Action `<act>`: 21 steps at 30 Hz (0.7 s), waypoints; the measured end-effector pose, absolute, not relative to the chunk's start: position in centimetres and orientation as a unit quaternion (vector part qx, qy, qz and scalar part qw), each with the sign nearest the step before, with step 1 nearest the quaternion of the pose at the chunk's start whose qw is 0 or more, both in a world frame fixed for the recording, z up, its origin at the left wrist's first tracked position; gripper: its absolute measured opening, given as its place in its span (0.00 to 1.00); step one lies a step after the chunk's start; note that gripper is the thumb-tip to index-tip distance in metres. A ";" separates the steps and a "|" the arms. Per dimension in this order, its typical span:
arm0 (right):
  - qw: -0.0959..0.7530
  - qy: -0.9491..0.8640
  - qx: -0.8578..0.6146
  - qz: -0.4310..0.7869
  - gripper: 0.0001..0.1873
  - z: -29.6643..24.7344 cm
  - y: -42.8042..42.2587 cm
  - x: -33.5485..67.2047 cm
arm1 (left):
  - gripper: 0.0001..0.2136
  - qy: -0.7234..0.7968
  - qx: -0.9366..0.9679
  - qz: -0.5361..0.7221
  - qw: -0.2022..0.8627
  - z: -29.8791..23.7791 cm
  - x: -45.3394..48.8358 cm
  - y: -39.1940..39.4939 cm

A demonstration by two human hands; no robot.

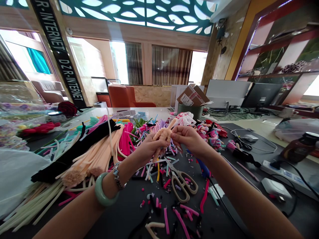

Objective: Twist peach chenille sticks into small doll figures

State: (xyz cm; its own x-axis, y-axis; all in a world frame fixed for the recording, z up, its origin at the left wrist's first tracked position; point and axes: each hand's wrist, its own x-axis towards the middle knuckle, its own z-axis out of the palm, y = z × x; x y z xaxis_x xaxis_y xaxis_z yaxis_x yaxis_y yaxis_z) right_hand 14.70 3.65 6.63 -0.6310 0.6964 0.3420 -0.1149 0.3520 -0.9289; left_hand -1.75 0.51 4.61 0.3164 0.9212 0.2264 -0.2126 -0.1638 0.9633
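Note:
Between my two hands, above the table's middle, is a small peach figure twisted from fuzzy pipe cleaners (163,134). My left hand (152,146) is closed around its left and lower side, the thumb lying across it. With thumb and fingers, my right hand (185,137) pinches its right edge. A peach stem sticks up from the top, and another end hangs below the left fingers. Just under the hands, scissors with beige handles (183,186) lie with blades pointing up-left. Cut bits of pink, black and white pipe cleaner (166,219) are scattered around them.
Bundles of peach pipe cleaners (99,152), black ones (77,152) and pale ones (32,202) lie to the left. At right are a power strip (286,176), a white charger (276,189), cables and a brown bottle (300,146). A dark green bin (190,111) holding cardboard stands behind.

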 end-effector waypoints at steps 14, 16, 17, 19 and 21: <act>0.337 -0.762 -0.234 0.500 0.14 6.2 3.9 14.7 | 0.15 0.378 0.523 0.581 0.496 5.3 -3.6 1.4; 0.334 -0.779 -0.255 0.466 0.12 6.2 3.4 14.4 | 0.17 0.414 0.482 0.646 0.424 5.5 -4.0 1.4; 0.335 -0.790 -0.267 0.438 0.11 6.3 3.1 14.2 | 0.18 0.426 0.478 0.666 0.382 5.7 -4.2 1.3; 0.326 -0.820 -0.283 0.376 0.10 6.6 2.5 13.9 | 0.18 0.425 0.530 0.661 0.319 6.3 -4.9 1.2; 0.311 -0.841 -0.285 0.337 0.11 6.9 1.9 13.8 | 0.17 0.397 0.630 0.600 0.292 7.0 -5.5 0.9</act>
State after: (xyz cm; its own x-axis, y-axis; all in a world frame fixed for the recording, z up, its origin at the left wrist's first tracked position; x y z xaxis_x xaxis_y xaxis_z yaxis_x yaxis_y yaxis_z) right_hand 13.82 1.92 6.85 -0.6433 0.6902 0.3314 0.2699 0.6095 -0.7454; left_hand -5.54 0.88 6.96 -0.0365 0.8506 0.5245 0.1507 -0.5142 0.8444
